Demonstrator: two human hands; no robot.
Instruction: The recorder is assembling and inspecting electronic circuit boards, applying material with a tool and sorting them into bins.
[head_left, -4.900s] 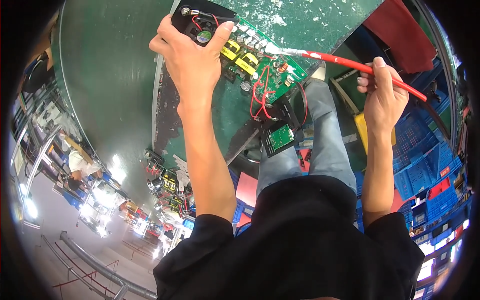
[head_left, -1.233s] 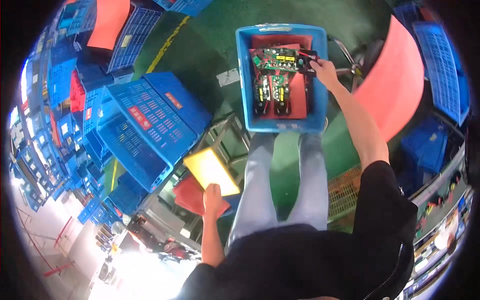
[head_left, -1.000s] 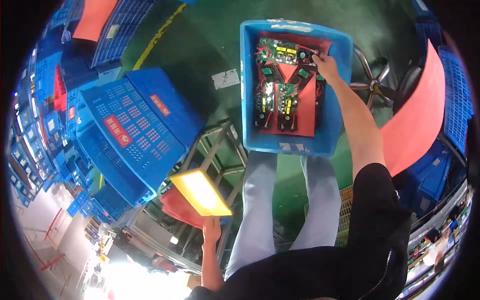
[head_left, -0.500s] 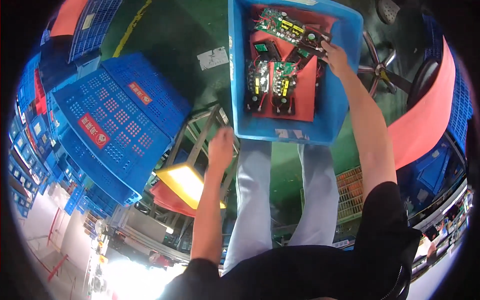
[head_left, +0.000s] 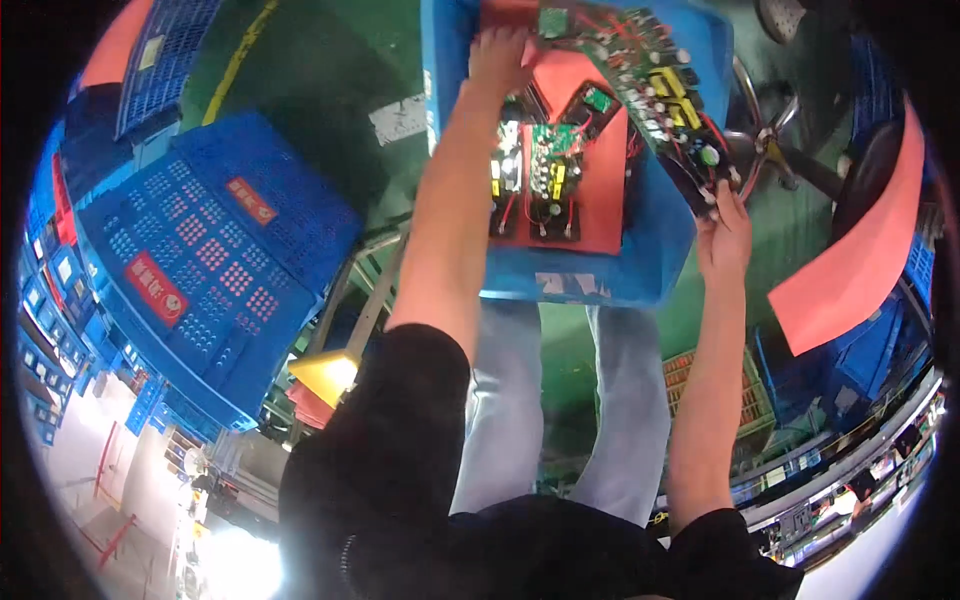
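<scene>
Circuit assembly (head_left: 672,95) is being gripped at its lower end by the right hand (head_left: 724,235), upper right of the frame; whether anything is being grasped by the left hand (head_left: 497,65), upper centre, cannot be told. Similar assemblies (head_left: 555,185) are being held inside the blue bin (head_left: 640,272).

Smooth plastic bin (head_left: 650,275), faintly glossy

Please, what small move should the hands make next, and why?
Perhaps the left hand should steady the far end of the circuit board: the right hand grips its near black end, and the long board slants across the right side of the blue bin.
</scene>
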